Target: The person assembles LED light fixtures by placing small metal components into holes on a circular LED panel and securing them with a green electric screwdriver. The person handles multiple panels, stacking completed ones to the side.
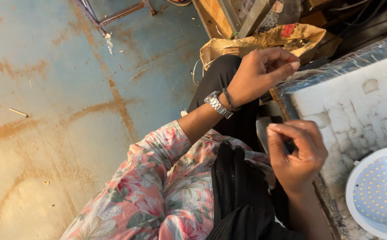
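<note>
My left hand [264,73], with a metal watch [218,104] and a dark band on the wrist, is raised over my knee with the fingers curled in and the thumb against the forefinger. Nothing shows in it. Lower down, my right hand [296,155] pinches its fingertips together at the edge of a white worktop [358,106]; I cannot make out anything between them. A round white lamp disc [380,191] dotted with several small yellow LEDs lies on the worktop, just right of my right hand. My floral sleeve [158,178] and a black cloth [238,191] cover my lap.
The worktop is white foam under clear plastic film [349,62]. A torn brown paper bag [264,40] lies beyond my left hand, with wooden and metal pieces [246,13] behind it. A worn blue floor [46,111] spreads left, with metal frame legs [113,15] at the top.
</note>
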